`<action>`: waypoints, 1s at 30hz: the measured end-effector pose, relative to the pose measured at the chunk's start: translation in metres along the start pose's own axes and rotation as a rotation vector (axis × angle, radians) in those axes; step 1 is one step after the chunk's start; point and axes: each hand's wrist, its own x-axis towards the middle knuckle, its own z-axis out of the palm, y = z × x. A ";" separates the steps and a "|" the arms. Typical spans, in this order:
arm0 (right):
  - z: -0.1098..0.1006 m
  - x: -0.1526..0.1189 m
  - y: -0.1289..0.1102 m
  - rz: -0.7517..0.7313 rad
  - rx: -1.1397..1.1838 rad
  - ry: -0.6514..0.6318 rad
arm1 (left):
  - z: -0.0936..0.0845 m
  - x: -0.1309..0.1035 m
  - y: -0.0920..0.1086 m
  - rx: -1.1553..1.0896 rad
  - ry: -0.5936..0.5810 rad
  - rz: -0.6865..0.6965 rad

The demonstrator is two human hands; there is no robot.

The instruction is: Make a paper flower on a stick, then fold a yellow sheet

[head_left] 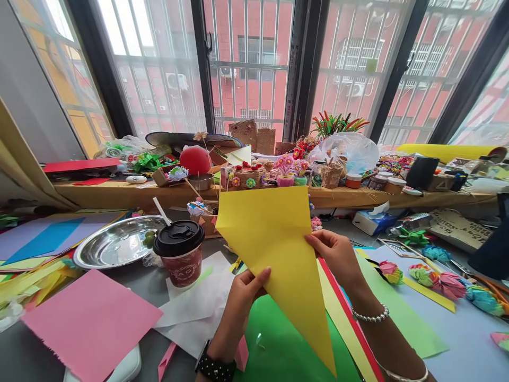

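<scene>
A yellow sheet of paper (274, 239), its outline tapering to a point at the lower right, is held up between my hands. My left hand (250, 289) pinches its slanting left edge, thumb on the near face. On the right edge, near the upper part, my right hand (334, 254) grips the paper between thumb and fingertips. Beneath the sheet lies a shiny green surface (286, 339), partly covered by it. White paper scraps (199, 313) are left of my left hand, and a light green sheet (409, 313) lies beyond my right forearm.
A lidded cup with a straw (181, 260) stands left, beside a metal plate (115, 244). Pink paper (91, 323) rests on a white object at front left. Crepe-paper flowers (449, 284) lie at right. Jars (393, 185) and crafts crowd the windowsill (437, 200). A tissue pack (369, 220) sits below.
</scene>
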 end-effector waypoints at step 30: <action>0.022 -0.001 0.014 -0.099 0.208 0.238 | 0.011 -0.004 -0.025 0.061 -0.293 -0.209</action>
